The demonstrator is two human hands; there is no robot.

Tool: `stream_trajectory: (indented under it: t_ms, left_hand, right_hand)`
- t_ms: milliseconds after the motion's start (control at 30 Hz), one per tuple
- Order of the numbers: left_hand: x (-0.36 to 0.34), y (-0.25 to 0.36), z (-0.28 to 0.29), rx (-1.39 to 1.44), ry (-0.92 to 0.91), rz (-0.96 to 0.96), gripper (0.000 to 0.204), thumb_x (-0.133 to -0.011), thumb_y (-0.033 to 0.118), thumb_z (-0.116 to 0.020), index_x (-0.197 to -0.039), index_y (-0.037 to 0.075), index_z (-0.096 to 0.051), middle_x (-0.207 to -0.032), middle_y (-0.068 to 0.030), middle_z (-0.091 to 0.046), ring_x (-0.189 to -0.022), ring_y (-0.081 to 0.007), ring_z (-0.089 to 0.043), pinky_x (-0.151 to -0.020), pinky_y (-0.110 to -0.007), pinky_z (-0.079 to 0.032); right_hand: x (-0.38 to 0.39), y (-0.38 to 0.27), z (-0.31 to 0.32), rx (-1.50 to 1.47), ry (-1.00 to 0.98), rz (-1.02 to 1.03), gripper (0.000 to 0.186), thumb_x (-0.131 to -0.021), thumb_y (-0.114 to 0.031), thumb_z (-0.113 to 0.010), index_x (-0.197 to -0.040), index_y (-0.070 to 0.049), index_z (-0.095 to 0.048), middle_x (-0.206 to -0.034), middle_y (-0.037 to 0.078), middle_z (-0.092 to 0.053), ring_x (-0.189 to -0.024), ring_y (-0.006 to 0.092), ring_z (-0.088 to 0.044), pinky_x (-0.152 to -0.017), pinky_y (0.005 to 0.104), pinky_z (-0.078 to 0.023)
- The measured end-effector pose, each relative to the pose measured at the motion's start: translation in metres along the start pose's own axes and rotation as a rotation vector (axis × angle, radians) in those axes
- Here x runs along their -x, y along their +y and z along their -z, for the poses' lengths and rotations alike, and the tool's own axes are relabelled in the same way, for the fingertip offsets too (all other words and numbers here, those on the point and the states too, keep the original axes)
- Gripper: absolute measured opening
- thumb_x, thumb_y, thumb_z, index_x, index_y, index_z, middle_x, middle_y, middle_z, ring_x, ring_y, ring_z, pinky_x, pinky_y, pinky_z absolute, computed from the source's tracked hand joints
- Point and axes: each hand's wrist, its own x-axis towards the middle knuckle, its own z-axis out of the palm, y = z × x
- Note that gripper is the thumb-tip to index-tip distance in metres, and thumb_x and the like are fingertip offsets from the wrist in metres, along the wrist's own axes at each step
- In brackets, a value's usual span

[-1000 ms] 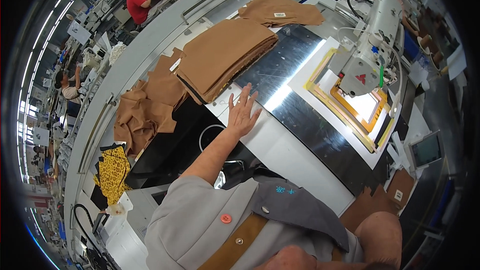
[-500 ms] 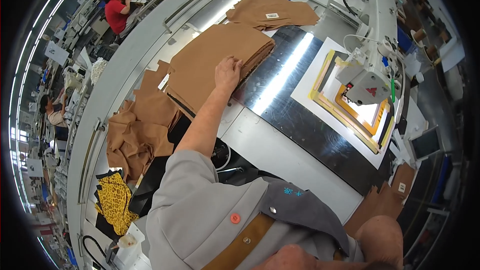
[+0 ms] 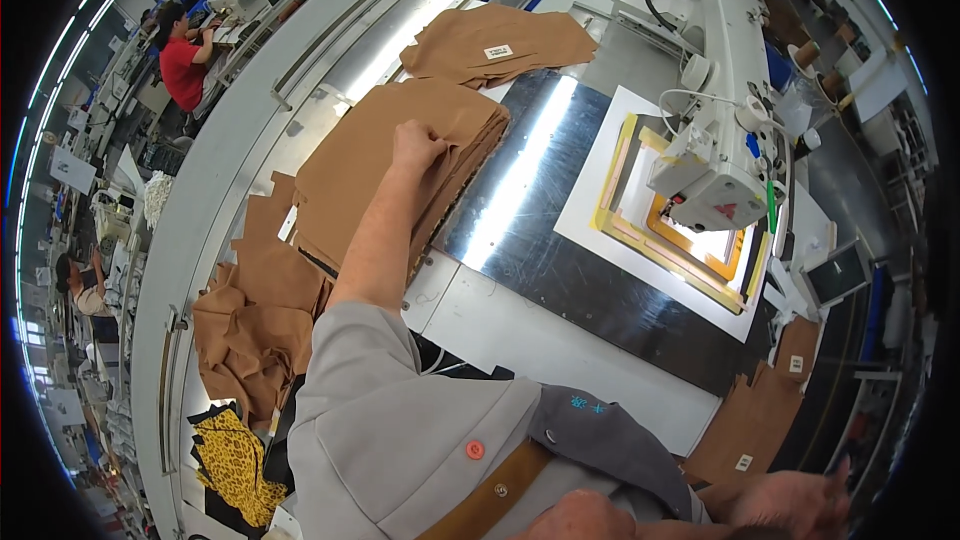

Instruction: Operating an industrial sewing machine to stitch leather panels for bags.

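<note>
A thick stack of brown cut fabric pieces (image 3: pixel 350 140) lies at the left of the worktable. My left hand (image 3: pixel 416 144) is over its right part, thumb and fingers pinching up a fold of the top brown fabric piece (image 3: pixel 466 120). At the lower right edge is my right hand (image 3: pixel 795 502), blurred and partly cut off, so its fingers are hard to read. Near it lie brown fabric pieces (image 3: pixel 745 415) with white labels. To the right of the stack, a yellow-edged frame (image 3: pixel 610 215) sits on a white sheet under the sewing machine head (image 3: pixel 705 175).
Another labelled brown pile (image 3: pixel 500 45) lies beyond the stack. Crumpled brown fabric (image 3: pixel 250 340) and yellow spotted fabric (image 3: pixel 235 460) are at the left. A dark shiny plate (image 3: pixel 540 210) spans the middle. A grey rail (image 3: pixel 300 50) borders the table; a person in red (image 3: pixel 183 65) sits beyond it.
My left hand has gone from resting on the stack's right edge to pinching up the top fabric. My right hand has come into view at the lower right. The whole view has shifted slightly.
</note>
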Motion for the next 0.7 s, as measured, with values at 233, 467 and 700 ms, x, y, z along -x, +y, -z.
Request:
stream_trajectory:
  t_ms: [233, 467, 700]
  left_hand:
    - [0.023, -0.038, -0.005, 1.310, -0.044, 0.353, 0.007, -0.091, 0.009, -0.073, -0.089, 0.002, -0.074, -0.085, -0.0064, -0.074, -0.071, -0.0151, -0.068, -0.064, -0.028, -0.054]
    - [0.200, 0.166, -0.039, 1.286, -0.769, -0.130, 0.009, -0.087, 0.003, -0.072, -0.096, 0.001, -0.073, -0.093, -0.0044, -0.075, -0.090, -0.0118, -0.069, -0.084, -0.030, -0.055]
    - [0.296, 0.223, -0.088, 0.534, -0.870, -0.999, 0.026, -0.089, 0.024, -0.075, -0.110, 0.008, -0.072, -0.144, -0.0143, -0.057, -0.130, -0.0329, -0.055, -0.108, -0.046, -0.041]
  right_hand:
    - [0.152, 0.024, 0.028, -0.370, -0.956, -1.184, 0.047, -0.110, -0.036, -0.041, -0.132, 0.003, -0.055, -0.123, 0.020, -0.063, -0.109, 0.0239, -0.063, -0.090, 0.0391, -0.055]
    - [0.269, 0.030, 0.036, -0.744, -0.753, -2.090, 0.065, -0.110, -0.054, -0.034, -0.134, 0.002, -0.054, -0.126, 0.017, -0.064, -0.109, 0.0230, -0.065, -0.094, 0.0379, -0.055]
    - [0.291, 0.098, 0.068, -0.676, -0.481, -2.304, 0.072, -0.106, -0.065, -0.036, -0.138, -0.001, -0.051, -0.131, 0.016, -0.063, -0.115, 0.0230, -0.065, -0.100, 0.0340, -0.051]
